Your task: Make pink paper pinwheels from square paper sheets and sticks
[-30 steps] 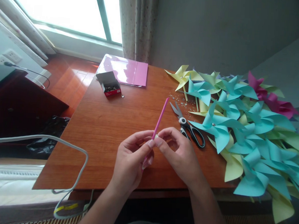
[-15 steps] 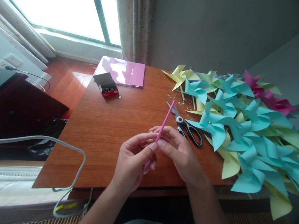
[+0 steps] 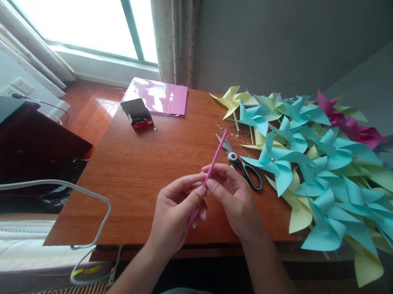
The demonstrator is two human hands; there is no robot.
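We're mid-step on the pink straw [image 3: 218,153]: both hands meet at its lower half, just above the near edge of the worktop [image 3: 142,170]. Looks like we're working something small into or onto the straw at the pinch point, prob. a pin or fastener, but it's too small to make out. Next move, by our guess, calls for a steady pinch w/ one hand while the other does the fine push or twist, and the straw kept from bending.

Left hand [image 3: 174,210]: fingers curled around the straw's lower end, thumb tip pressed at the straw where the two hands touch; the bottom tip of the straw pokes out below the fingers. Closed firmly on it. Right hand [image 3: 235,198]: thumb and forefinger pinched at the same spot, other fingers loosely curled, palm turned toward the left. It grips the straw or sth tiny against it; can't tell which. Both forearms come up from the near edge, wrists slightly raised off the wood.

The straw slants up and away to the right, its far tip over the scissors [image 3: 240,161], which lie just right of the hands, blades slightly apart. Right of those, a big heap of paper pinwheels [image 3: 318,172], mostly teal, w/ yellow, green and magenta. Tiny scraps are scattered near the scissor tips. Far left-centre: a small open box [image 3: 137,114] and pink paper sheets [image 3: 159,97].
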